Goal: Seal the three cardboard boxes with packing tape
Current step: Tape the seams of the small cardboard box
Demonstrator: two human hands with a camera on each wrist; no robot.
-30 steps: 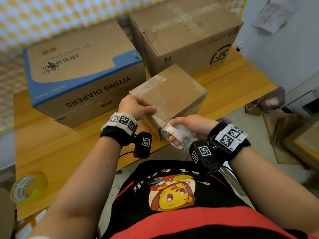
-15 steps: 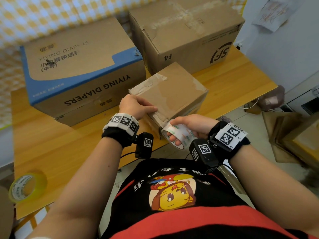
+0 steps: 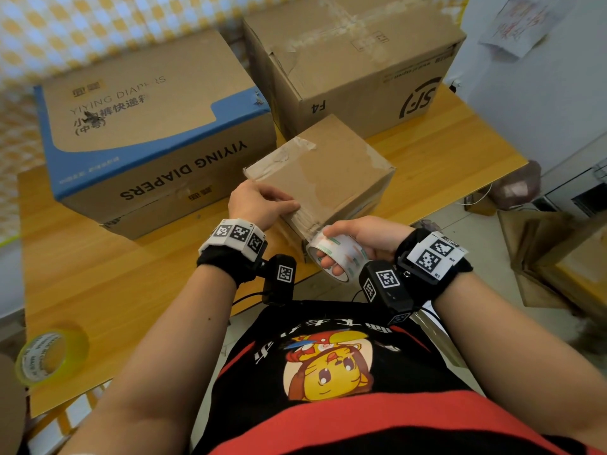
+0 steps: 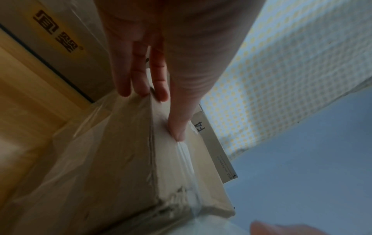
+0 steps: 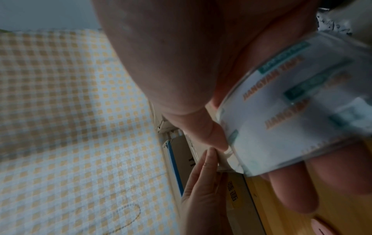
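Head view: hands (both) (image 3: 262, 205) (image 3: 368, 236) tape small box (image 3: 328, 165).

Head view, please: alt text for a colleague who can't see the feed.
The left hand presses on the near edge of a small cardboard box while the right hand holds a clear packing tape roll against its front corner. Behind it on the wooden table stand a diaper box and an SF box; a yellow tape roll lies near left.

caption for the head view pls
Left hand steadies the small box while right hand holds the clear tape roll.
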